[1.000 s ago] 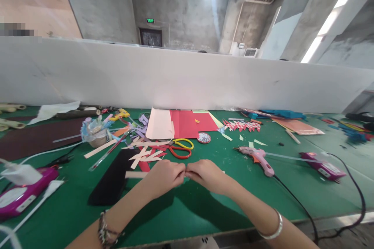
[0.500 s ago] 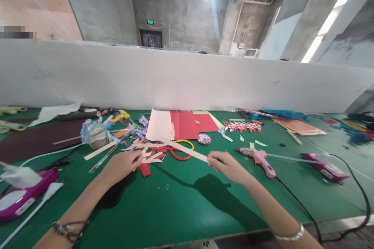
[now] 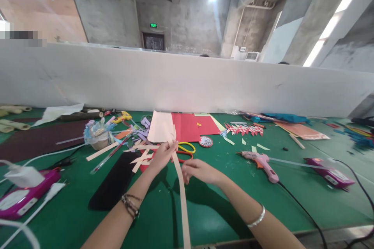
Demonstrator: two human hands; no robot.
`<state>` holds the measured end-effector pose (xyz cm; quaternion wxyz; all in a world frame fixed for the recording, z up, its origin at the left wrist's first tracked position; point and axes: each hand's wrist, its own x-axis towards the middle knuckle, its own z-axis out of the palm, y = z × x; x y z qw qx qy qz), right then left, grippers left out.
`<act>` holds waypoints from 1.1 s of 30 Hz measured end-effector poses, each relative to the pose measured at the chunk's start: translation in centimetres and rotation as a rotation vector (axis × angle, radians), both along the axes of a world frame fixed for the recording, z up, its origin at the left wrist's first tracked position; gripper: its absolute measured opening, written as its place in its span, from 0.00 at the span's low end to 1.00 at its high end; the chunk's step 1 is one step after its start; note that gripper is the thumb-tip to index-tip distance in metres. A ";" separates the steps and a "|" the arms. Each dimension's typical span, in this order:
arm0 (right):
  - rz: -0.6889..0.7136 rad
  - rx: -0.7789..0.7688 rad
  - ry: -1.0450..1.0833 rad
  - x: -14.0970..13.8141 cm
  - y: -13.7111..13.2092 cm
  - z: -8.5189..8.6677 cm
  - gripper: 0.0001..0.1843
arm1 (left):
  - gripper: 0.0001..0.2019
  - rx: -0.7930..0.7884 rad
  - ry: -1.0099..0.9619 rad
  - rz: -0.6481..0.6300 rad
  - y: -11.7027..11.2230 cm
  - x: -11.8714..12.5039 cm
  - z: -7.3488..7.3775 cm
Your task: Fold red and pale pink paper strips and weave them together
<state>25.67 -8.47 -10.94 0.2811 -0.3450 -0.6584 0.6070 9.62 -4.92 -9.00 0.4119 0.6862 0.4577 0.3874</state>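
My left hand [image 3: 162, 156] pinches the upper end of a long cream paper strip [image 3: 182, 202], which hangs down toward the table's near edge. My right hand [image 3: 197, 171] is closed lightly around the same strip a little lower, fingers pinching it. Both hands hover over the green table [image 3: 222, 202], just in front of a pile of cut paper strips [image 3: 143, 157] and a pair of scissors with yellow and red handles [image 3: 185, 148].
A pink glue gun [image 3: 261, 161] with a black cable lies to the right, with a purple device [image 3: 329, 171] beyond it. Cream and red paper sheets [image 3: 187, 124] lie at the back. A black sheet [image 3: 115, 181] and a magenta device [image 3: 20, 194] lie left.
The hands were together, then spread apart with the strip stretched level between them. Now the left hand holds its top and the strip hangs lengthwise toward me, the right hand close by.
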 end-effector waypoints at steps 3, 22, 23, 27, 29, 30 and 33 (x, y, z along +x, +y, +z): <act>-0.319 0.205 -0.028 0.3 1.9 -0.1 0.17 | 0.18 -0.015 0.125 -0.035 -0.5 1.6 -1.2; -0.430 0.078 0.183 0.2 2.8 -1.9 0.19 | 0.15 -0.049 0.073 -0.113 -2.0 3.3 -3.8; -0.426 0.051 0.206 0.2 2.7 -1.9 0.20 | 0.16 -0.056 0.047 -0.119 -1.9 3.3 -3.9; -0.409 -0.014 0.275 0.0 2.4 -1.8 0.22 | 0.20 -0.096 -0.055 -0.130 -1.9 3.2 -4.3; -0.408 -0.016 0.292 0.0 2.5 -1.9 0.22 | 0.22 -0.132 -0.095 -0.123 -1.9 3.1 -4.4; -0.409 -0.017 0.297 0.0 2.5 -2.0 0.22 | 0.22 -0.151 -0.110 -0.123 -1.9 3.1 -4.5; -0.417 -0.038 0.309 0.1 2.7 -2.4 0.23 | 0.23 -0.204 -0.133 -0.132 -1.8 3.2 -4.6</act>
